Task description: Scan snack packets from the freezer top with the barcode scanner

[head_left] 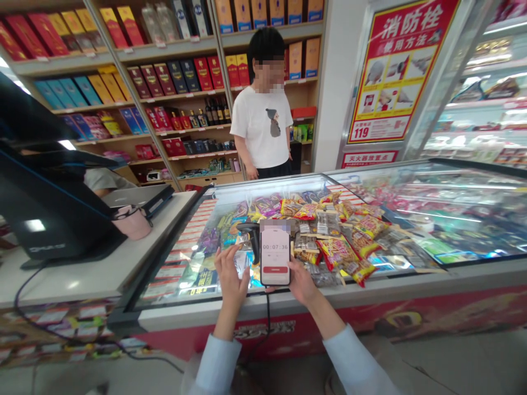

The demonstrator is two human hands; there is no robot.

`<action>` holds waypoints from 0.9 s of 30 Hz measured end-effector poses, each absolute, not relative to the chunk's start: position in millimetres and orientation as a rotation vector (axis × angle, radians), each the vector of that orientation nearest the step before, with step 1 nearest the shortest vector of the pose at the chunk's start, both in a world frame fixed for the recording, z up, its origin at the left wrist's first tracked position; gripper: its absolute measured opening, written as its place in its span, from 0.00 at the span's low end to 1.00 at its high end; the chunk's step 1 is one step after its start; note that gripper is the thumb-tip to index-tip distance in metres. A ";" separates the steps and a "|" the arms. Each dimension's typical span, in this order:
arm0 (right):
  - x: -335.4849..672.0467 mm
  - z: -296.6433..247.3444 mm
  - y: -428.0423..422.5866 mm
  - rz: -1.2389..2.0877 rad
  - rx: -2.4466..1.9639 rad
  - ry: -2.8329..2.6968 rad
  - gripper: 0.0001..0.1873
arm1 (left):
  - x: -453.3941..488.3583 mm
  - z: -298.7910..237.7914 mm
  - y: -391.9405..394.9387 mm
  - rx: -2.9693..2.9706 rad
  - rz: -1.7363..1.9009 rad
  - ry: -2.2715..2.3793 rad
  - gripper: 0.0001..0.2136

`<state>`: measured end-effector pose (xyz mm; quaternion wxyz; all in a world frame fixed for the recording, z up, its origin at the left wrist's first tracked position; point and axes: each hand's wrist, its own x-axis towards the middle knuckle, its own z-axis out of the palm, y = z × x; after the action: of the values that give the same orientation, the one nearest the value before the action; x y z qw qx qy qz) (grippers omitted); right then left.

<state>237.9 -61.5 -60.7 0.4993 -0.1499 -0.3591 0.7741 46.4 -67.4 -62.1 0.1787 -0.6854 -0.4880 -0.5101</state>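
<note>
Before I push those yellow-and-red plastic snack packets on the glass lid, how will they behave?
The snack packets look light and crinkly, so likely floppy. Heaped loosely on the smooth glass lid, they would likely slide and scatter.

Counted: 1 left hand (229, 277), 1 right hand (302, 282), 1 phone (275, 253), 1 scanner (251, 233), 1 monitor (49, 203), 1 person opp. (263, 118).
</note>
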 end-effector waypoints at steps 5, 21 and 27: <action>238.8 -61.8 -61.3 1.875 -0.352 -0.888 0.28 | 46.4 -60.9 -68.8 -1.977 -1.397 -1.398 0.19; 236.2 -57.8 -66.4 1.792 -0.383 -0.925 0.29 | 52.2 -53.1 -75.7 -2.082 -1.560 -1.478 0.13; 205.2 -60.2 -93.4 1.796 -0.379 -1.234 0.36 | 63.0 -18.7 -114.9 -2.025 -1.944 -1.853 0.34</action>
<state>205.2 -93.4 -60.2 0.4481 -0.1532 -0.4988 0.7259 63.0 -114.9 -18.7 -0.1111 -0.5983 -0.5475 -0.5744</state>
